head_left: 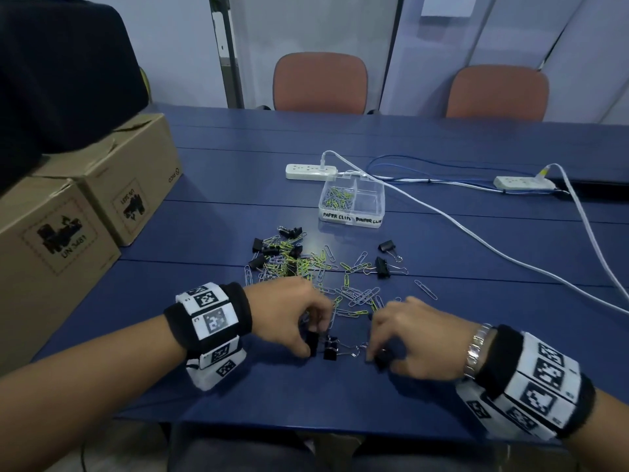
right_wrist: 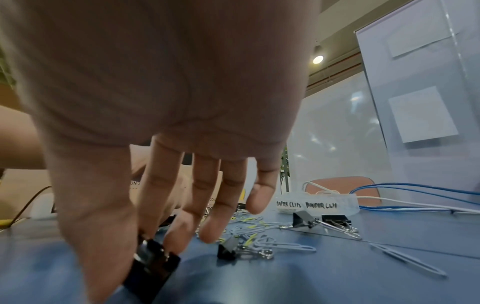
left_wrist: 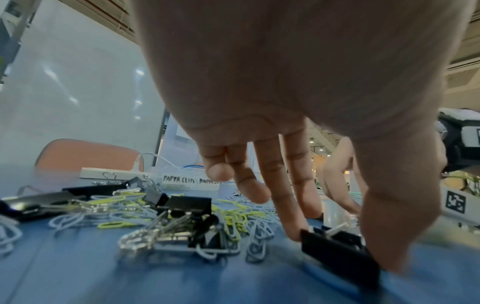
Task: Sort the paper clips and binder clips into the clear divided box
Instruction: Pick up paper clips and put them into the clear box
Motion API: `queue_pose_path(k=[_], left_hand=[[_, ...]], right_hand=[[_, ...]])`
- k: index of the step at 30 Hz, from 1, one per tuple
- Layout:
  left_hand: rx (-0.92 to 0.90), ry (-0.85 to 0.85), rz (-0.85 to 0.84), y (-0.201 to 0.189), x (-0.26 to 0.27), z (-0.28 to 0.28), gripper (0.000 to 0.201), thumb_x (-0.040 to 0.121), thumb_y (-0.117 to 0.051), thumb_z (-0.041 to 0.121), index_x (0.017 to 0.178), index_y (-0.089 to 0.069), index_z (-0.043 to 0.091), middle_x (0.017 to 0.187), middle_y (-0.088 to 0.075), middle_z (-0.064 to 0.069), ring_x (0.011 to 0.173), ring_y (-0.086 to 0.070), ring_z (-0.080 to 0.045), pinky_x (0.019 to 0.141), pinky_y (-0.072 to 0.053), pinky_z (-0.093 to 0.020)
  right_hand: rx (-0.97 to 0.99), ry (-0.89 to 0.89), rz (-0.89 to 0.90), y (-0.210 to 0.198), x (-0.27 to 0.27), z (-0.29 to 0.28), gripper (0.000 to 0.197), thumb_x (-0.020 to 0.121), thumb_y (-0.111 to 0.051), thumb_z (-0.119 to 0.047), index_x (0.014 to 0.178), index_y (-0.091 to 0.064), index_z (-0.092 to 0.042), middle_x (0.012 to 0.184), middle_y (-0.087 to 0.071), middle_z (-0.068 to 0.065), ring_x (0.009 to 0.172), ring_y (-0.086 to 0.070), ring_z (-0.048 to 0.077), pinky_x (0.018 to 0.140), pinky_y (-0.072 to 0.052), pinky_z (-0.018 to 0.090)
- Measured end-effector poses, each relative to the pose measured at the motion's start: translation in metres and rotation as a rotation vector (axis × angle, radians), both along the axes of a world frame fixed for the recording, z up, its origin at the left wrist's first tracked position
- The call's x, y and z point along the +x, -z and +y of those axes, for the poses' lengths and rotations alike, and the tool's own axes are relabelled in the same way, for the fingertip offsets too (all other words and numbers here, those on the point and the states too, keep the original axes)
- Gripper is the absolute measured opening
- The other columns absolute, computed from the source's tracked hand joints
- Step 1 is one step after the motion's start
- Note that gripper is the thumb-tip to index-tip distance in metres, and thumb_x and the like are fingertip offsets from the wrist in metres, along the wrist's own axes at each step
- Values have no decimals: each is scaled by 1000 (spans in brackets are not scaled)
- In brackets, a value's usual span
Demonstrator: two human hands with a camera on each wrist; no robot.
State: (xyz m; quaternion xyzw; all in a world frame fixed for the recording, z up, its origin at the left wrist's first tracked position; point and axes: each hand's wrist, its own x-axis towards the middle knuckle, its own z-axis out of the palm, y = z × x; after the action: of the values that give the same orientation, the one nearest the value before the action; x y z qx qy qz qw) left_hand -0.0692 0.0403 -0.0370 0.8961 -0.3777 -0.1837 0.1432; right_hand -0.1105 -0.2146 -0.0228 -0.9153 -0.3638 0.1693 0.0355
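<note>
My left hand (head_left: 308, 330) pinches a black binder clip (left_wrist: 337, 255) between thumb and fingers on the blue table (head_left: 442, 386). My right hand (head_left: 381, 345) pinches another black binder clip (right_wrist: 153, 267) the same way. A third binder clip (head_left: 331, 349) lies between the hands. A heap of silver and yellow-green paper clips (head_left: 306, 267) mixed with black binder clips spreads just beyond the hands. The clear divided box (head_left: 352, 201) stands further back, labelled PAPER CLIPS on the left and BINDER CLIPS on the right. Its left compartment holds paper clips.
Two cardboard boxes (head_left: 88, 212) stand at the table's left. White power strips (head_left: 311, 172) and white and blue cables (head_left: 442, 212) run behind and right of the box. Two orange chairs (head_left: 320, 83) stand at the far side.
</note>
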Motion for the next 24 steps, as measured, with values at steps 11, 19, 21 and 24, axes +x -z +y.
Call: queue_pose_path(k=[11,19,21,24], left_hand=[[47,9,-159,5,10,-2,40,84,-59,35,122,-70,34,113,-57,10,109,-46,-11,98,-43,-37],[4,-46,-216,9,19,-1,42,84,-59,37,126,-66,37,112,-52,8,106,-44,-12,97,-40,-30],[-13,-178,-277,5,23,1,39,84,-61,36,123,-64,33,108,-52,8,106,-47,-14,94,-43,-32],[41,-382,-246,-6,30,8,34,82,-58,20,115,-57,25,97,-56,8,98,-55,-19,77,-44,-31]], right_hand=[[-37,108,-15,7,1,-27,63,80,-49,-22,140,-50,-38,130,-49,-21,115,-44,10,101,-37,33],[176,315,2,9,4,-55,40,84,-55,-19,116,-67,-40,108,-54,-19,102,-55,3,95,-43,23],[151,517,-98,11,20,-65,38,87,-55,-20,122,-62,-35,108,-52,-13,103,-57,12,92,-44,25],[-50,732,-27,14,46,-74,39,90,-53,-24,129,-53,-21,119,-50,2,112,-56,25,95,-44,31]])
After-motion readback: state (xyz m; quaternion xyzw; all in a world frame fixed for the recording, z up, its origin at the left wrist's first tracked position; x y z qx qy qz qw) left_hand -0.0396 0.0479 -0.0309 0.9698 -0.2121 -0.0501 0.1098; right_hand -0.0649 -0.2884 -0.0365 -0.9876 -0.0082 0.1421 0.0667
